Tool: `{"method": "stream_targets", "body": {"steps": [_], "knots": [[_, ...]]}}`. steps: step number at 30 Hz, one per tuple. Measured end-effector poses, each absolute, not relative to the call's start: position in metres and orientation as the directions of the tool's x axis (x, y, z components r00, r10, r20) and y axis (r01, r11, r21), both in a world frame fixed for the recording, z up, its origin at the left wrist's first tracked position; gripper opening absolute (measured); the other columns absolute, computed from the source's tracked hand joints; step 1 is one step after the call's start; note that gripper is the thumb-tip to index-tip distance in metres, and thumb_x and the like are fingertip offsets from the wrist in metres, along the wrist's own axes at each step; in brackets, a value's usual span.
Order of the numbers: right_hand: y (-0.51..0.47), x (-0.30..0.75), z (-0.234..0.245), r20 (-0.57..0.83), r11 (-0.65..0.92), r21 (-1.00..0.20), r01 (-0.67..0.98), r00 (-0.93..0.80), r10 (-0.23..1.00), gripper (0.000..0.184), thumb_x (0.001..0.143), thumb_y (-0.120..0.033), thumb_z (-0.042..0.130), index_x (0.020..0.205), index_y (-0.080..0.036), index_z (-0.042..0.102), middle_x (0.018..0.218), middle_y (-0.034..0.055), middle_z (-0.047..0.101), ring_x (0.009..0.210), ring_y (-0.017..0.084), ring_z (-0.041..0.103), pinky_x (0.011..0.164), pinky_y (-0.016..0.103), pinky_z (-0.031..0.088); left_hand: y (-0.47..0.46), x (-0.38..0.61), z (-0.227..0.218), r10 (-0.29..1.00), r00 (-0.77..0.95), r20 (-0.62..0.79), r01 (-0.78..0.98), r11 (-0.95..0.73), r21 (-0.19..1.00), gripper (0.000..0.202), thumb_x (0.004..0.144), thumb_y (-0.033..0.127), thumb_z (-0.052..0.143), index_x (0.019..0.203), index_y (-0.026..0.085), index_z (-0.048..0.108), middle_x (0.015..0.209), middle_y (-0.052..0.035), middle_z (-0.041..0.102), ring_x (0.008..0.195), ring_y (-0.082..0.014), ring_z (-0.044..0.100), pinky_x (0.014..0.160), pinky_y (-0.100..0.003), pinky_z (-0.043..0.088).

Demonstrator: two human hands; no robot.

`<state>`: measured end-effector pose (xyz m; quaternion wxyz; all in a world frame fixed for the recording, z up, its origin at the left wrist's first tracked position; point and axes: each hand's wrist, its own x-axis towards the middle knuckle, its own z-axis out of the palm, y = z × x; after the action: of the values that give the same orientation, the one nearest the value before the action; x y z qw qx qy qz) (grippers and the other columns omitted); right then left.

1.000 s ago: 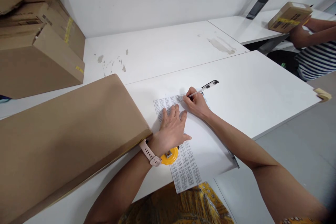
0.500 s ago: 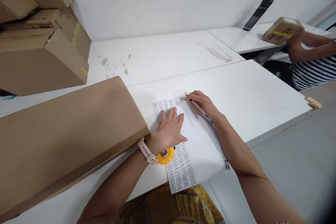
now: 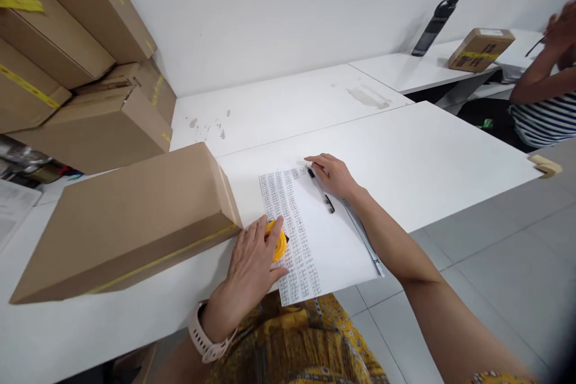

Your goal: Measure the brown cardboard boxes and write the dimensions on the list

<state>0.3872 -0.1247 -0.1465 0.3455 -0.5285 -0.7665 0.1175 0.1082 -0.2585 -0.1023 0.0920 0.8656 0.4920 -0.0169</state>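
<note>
On the table lies a white sheet (image 3: 335, 246) with columns of small handwritten marks down its left side. My left hand (image 3: 254, 258) rests over a round yellow tape measure (image 3: 279, 246) at the sheet's left edge, its fingers stretched out and the thumb apart. Near the sheet's top edge is my right hand (image 3: 335, 173), index finger extended. A clear-barrelled pen with black ends (image 3: 322, 191) appears to lie on the sheet just beside the right fingers. Part of the sheet's right edge is hidden by my right forearm.
A long cardboard box (image 3: 148, 210) occupies the table at left, with stacked cartons (image 3: 94, 126) behind it. At the far right stand a dark bottle (image 3: 434, 27) and a small carton (image 3: 481, 51), near another person in a striped top (image 3: 546, 117). A beige corner guard (image 3: 545, 166) marks the table's corner.
My left hand has moved back off the writing and onto the tape measure. The pen, earlier in my right hand, now shows beside its fingers. The other person's hands have left the small carton.
</note>
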Motion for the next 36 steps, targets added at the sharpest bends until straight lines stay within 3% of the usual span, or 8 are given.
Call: {"method": "stream_targets", "body": {"steps": [3, 6, 9, 12, 17, 26, 32, 36], "knots": [[-0.140, 0.368, -0.130, 0.371, 0.452, -0.602, 0.659, -0.270, 0.888, 0.032, 0.094, -0.023, 0.046, 0.111, -0.019, 0.073, 0.094, 0.0102, 0.071, 0.087, 0.023, 0.061, 0.082, 0.040, 0.047, -0.268, 0.104, -0.114, 0.892, 0.451, 0.008, 0.859, -0.437, 0.267, 0.073, 0.086, 0.026, 0.068, 0.150, 0.020, 0.034, 0.131, -0.0144, 0.061, 0.120, -0.0324, 0.058, 0.100, -0.049, 0.048], [-0.175, 0.342, -0.109, 0.182, 0.449, -0.731, 0.514, -0.488, 0.854, 0.029, 0.096, -0.030, 0.049, 0.109, -0.019, 0.073, 0.101, 0.0096, 0.074, 0.085, 0.020, 0.064, 0.079, 0.038, 0.049, -0.279, 0.102, -0.114, 0.929, 0.365, 0.063, 0.797, -0.346, 0.495, 0.063, 0.085, 0.026, 0.064, 0.142, 0.020, 0.040, 0.123, -0.0123, 0.063, 0.116, -0.0301, 0.060, 0.100, -0.049, 0.048], [-0.221, 0.319, -0.092, 0.010, 0.350, -0.860, 0.370, -0.675, 0.738, 0.038, 0.101, -0.044, 0.046, 0.114, -0.019, 0.071, 0.100, 0.0087, 0.075, 0.083, 0.018, 0.066, 0.072, 0.033, 0.050, -0.296, 0.096, -0.100, 0.948, 0.318, -0.024, 0.655, -0.201, 0.728, 0.062, 0.082, 0.029, 0.066, 0.137, 0.022, 0.040, 0.126, -0.0112, 0.063, 0.108, -0.0264, 0.064, 0.095, -0.044, 0.052], [-0.257, 0.305, -0.082, -0.055, 0.283, -0.889, 0.360, -0.699, 0.713, 0.044, 0.101, -0.052, 0.044, 0.116, -0.018, 0.068, 0.092, 0.0077, 0.073, 0.079, 0.017, 0.065, 0.067, 0.031, 0.048, -0.314, 0.083, -0.083, 0.933, 0.332, -0.137, 0.526, -0.063, 0.848, 0.055, 0.081, 0.029, 0.065, 0.131, 0.022, 0.043, 0.120, -0.0093, 0.067, 0.101, -0.0235, 0.067, 0.088, -0.039, 0.054], [-0.281, 0.282, -0.084, -0.036, 0.199, -0.930, 0.309, -0.615, 0.788, 0.052, 0.097, -0.057, 0.052, 0.130, -0.017, 0.058, 0.106, 0.0100, 0.071, 0.089, 0.018, 0.064, 0.076, 0.032, 0.049, -0.334, 0.053, -0.069, 0.899, 0.402, -0.176, 0.391, 0.005, 0.920, 0.048, 0.083, 0.033, 0.064, 0.127, 0.022, 0.049, 0.124, -0.0097, 0.067, 0.113, -0.0265, 0.063, 0.093, -0.038, 0.051], [-0.303, 0.235, -0.082, -0.080, -0.107, -0.994, 0.002, -0.673, 0.735, 0.039, 0.087, -0.055, 0.067, 0.101, -0.019, 0.065, 0.086, 0.0019, 0.061, 0.073, 0.013, 0.052, 0.063, 0.027, 0.045, -0.354, 0.001, -0.054, 0.879, 0.441, -0.184, 0.252, 0.075, 0.965, 0.053, 0.078, 0.049, 0.070, 0.124, 0.024, 0.061, 0.115, -0.0082, 0.072, 0.103, -0.0304, 0.067, 0.088, -0.039, 0.052], [-0.238, 0.256, -0.029, 0.013, -0.095, -0.965, -0.244, -0.409, 0.912, 0.020, 0.077, -0.030, 0.078, 0.079, -0.020, 0.062, 0.068, -0.0020, 0.052, 0.058, 0.009, 0.039, 0.052, 0.025, 0.033, -0.320, -0.089, 0.005, 0.991, 0.110, -0.072, 0.285, 0.038, 0.958, 0.048, 0.064, 0.036, 0.082, 0.109, 0.023, 0.071, 0.118, -0.0052, 0.073, 0.101, -0.0275, 0.067, 0.087, -0.033, 0.055], [-0.170, 0.253, -0.010, 0.103, -0.009, -0.934, -0.358, -0.293, 0.951, 0.022, 0.074, -0.026, 0.079, 0.074, -0.019, 0.058, 0.068, -0.0027, 0.050, 0.060, 0.008, 0.038, 0.054, 0.024, 0.034, -0.283, -0.146, 0.043, 0.980, -0.197, -0.031, 0.050, 0.042, 0.998, 0.039, 0.070, 0.035, 0.080, 0.103, 0.017, 0.069, 0.100, -0.0025, 0.076, 0.093, -0.0210, 0.065, 0.081, -0.027, 0.056]]}}
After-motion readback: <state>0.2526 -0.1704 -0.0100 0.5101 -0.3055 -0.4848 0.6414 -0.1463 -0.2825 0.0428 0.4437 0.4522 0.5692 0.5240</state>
